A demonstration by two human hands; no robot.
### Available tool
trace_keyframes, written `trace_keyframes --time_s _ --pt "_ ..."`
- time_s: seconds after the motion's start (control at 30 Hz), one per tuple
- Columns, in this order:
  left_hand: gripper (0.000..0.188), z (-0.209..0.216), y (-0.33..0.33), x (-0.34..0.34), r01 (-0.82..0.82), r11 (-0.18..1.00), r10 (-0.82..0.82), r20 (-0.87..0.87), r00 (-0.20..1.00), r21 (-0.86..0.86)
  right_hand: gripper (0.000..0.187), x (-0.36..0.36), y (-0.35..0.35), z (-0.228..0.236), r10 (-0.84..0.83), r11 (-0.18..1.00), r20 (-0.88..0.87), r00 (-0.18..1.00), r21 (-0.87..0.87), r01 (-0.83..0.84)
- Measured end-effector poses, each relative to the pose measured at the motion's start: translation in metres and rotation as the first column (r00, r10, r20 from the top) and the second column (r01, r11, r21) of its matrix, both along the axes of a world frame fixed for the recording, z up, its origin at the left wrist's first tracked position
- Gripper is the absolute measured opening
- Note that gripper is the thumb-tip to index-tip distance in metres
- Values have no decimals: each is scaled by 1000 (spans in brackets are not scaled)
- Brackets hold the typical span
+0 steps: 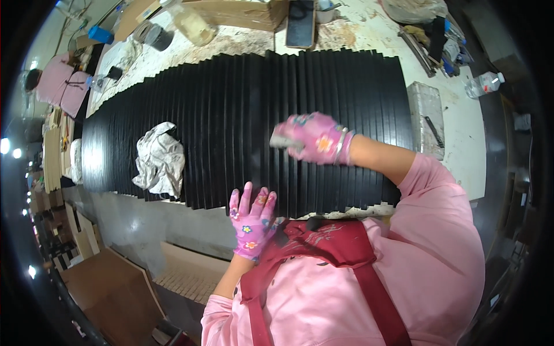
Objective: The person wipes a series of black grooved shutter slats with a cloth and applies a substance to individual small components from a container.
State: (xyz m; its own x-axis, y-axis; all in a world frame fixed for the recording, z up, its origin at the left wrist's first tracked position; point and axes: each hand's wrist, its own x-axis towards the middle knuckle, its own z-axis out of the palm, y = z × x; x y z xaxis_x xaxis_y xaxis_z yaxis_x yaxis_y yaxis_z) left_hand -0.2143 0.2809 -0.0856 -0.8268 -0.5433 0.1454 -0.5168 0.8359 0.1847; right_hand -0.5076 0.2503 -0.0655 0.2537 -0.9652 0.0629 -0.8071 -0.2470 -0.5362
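A wide row of long black strips (219, 115) lies side by side across the white table. My right hand (317, 138), in a pink flowered glove, is closed around a small greyish pad or block (283, 138) over the middle of the strips. The pad is partly hidden by my fingers and smeared by motion, so I cannot tell its exact kind. Near the front ends of the strips, my left hand (251, 222), gloved alike, rests with fingers spread and holds nothing. A crumpled white cloth (160, 160) lies on the strips to the left.
A phone (300, 24), a cardboard box (242, 14) and a bottle of pale stuff (193, 26) stand along the far side. On the right are a grey block (426, 121), several tools (430, 49) and a plastic bottle (485, 85). A person in pink (62, 86) is at the far left.
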Motion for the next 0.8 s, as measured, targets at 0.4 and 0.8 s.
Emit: trace_keyframes --time_s 0.4,0.8 --pt "65 44 -31 -27 266 942 -296 129 947 204 28 -158 2 -37 -749 654 -407 523 -323 684" --pt "61 66 -107 -30 371 921 -365 -65 929 120 35 -212 21 -24 -944 246 -278 180 -224 943"
